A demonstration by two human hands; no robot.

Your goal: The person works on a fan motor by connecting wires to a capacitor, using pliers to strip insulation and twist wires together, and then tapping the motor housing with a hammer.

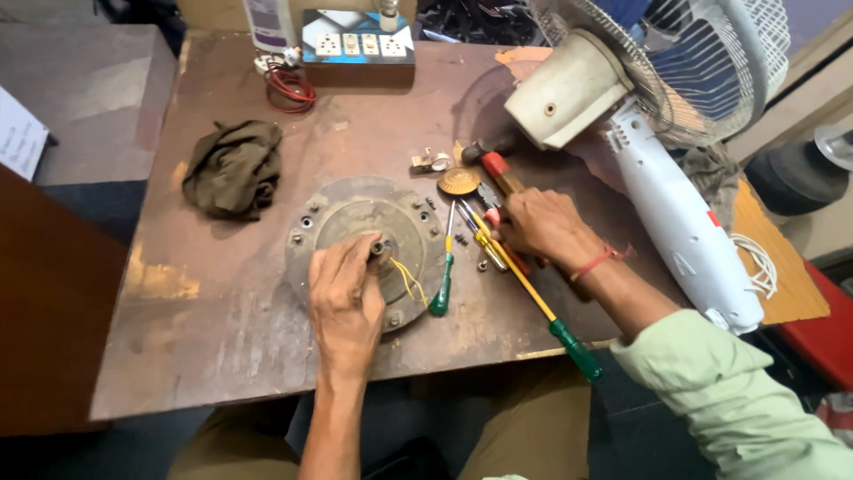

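A: Two hands on the bench, both busy. The left hand (345, 298) lies flat on the round grey metal motor housing (366, 249) in the middle of the worn brown table (222, 293), fingers closed round the short shaft stub (379, 248) at its centre.

B: And the right hand (539, 227)?

A: Down among the tools just right of the housing, curled over a red-handled tool (498, 171). I cannot tell whether it actually grips it or only rests there.

B: What lies around it?

A: A short green-handled screwdriver (442, 283) touching the housing's rim, and a long yellow-shafted screwdriver with a green handle (542, 307) whose handle sticks out past the table's front edge. Loose small screws (461, 238) sit between them, and a ribbed brass-coloured disc (458, 181) just above.

B: So what might go wrong?

A: My guess: a nudge from the right forearm could tip that long screwdriver off the edge. The screws could be swept away too. The thin yellow wires (409, 280) coming off the housing lie right by the left thumb, and turning the housing could pinch or tug them.

B: Anything else near?

A: A white pedestal fan (657, 169) lies across the right side, close to the right arm. A crumpled olive rag (233, 167) lies well off to the left.
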